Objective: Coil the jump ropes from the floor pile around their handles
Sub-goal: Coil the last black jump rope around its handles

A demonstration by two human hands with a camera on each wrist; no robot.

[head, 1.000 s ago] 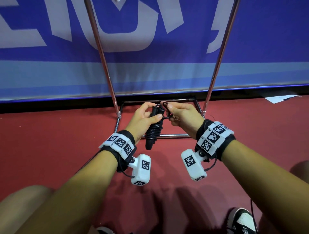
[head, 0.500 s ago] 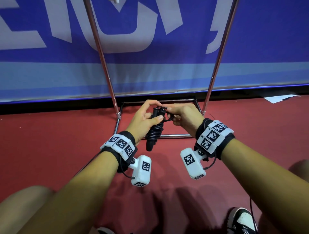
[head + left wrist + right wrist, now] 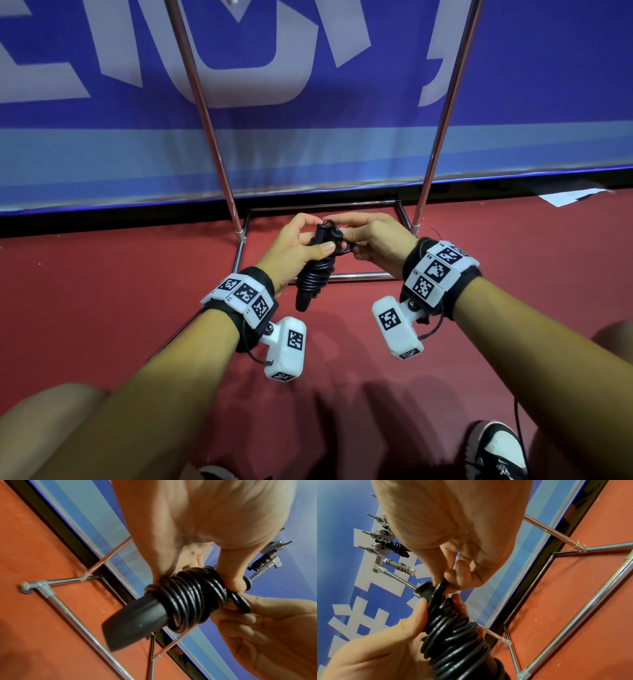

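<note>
Left hand [image 3: 294,247] wrapped round the handles [image 3: 306,297], thumb pressed across the black coil, bundle held in the air above the red floor [image 3: 102,308], tilted, butt end pointing down toward the camera. Rope [image 3: 190,599] wound tight in many turns round the handles, glossy and stacked. Right hand [image 3: 376,240] close in at the top end, fingers [image 3: 453,574] curled and pinching the last loop [image 3: 439,588] just below the flared cap. Both hands touching the bundle, nearly knuckle to knuckle. Behind, chrome rack [image 3: 342,275] with its base frame on the floor, before the blue banner [image 3: 342,154]. Up on the rack, more coiled ropes [image 3: 393,546] hanging from pegs. Shoe [image 3: 496,448] bottom right.
</note>
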